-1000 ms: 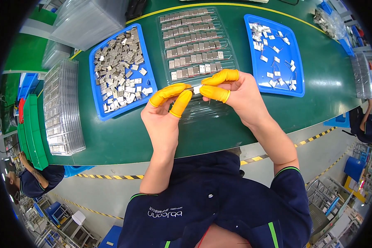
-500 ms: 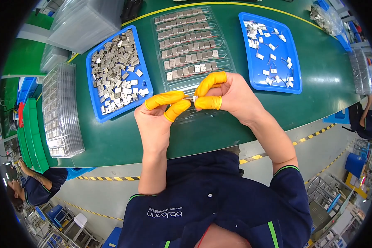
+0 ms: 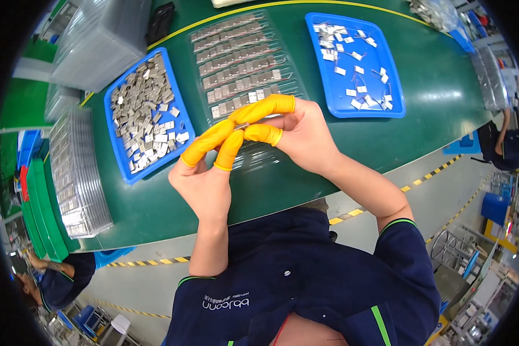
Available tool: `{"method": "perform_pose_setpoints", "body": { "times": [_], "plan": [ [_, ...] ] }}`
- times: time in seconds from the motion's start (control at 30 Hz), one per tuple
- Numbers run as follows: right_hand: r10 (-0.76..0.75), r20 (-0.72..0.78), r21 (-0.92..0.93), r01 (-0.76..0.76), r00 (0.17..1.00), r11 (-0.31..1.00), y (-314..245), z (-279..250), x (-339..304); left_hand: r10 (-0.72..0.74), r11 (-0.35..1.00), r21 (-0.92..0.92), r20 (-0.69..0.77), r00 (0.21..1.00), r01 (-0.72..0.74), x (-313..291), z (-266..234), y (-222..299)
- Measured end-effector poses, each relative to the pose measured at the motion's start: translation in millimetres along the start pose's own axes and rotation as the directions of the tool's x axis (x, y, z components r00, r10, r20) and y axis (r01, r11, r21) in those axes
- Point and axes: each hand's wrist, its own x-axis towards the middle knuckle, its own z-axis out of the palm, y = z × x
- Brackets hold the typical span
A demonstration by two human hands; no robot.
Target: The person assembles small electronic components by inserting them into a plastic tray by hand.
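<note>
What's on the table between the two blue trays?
In the head view, a clear tray with rows of metal connectors lies between the left blue tray and the right blue tray.

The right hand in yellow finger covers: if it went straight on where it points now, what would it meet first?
Past the small silvery metal piece, the right hand would probably first meet the left hand, at its yellow-covered fingers; depth is unclear.
</note>
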Motion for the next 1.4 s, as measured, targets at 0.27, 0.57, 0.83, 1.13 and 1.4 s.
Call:
{"method": "perform_pose_setpoints", "body": {
  "times": [0.27,0.57,0.83,1.13,1.4],
  "plan": [
    [-0.690,0.202,-0.761,0.555,0.695,0.336,12.9,-6.7,-2.7,-0.010,0.982,0.190,0.151,0.988,-0.019,-2.6,-4.6,-13.7],
    [-0.545,0.141,-0.709,0.469,0.826,0.527,1.8,0.2,-5.1,-0.086,0.985,-0.141,0.115,0.990,0.102,-1.3,3.2,-6.8],
    [-0.046,-0.099,-0.147,0.031,0.994,0.989,6.0,-0.6,-3.4,-0.018,0.993,-0.115,0.118,0.993,0.032,-2.9,8.2,-9.1],
    [0.106,0.206,0.162,-0.141,0.973,0.977,5.4,-3.9,-3.1,-0.136,0.894,-0.372,0.307,0.942,0.250,-7.6,-10.1,-5.6],
    [0.344,0.341,-0.305,-0.243,0.875,0.921,-8.4,-21.2,1.9,0.225,0.755,0.318,0.696,0.682,-0.573,15.5,-30.4,10.7]
  ]
}}
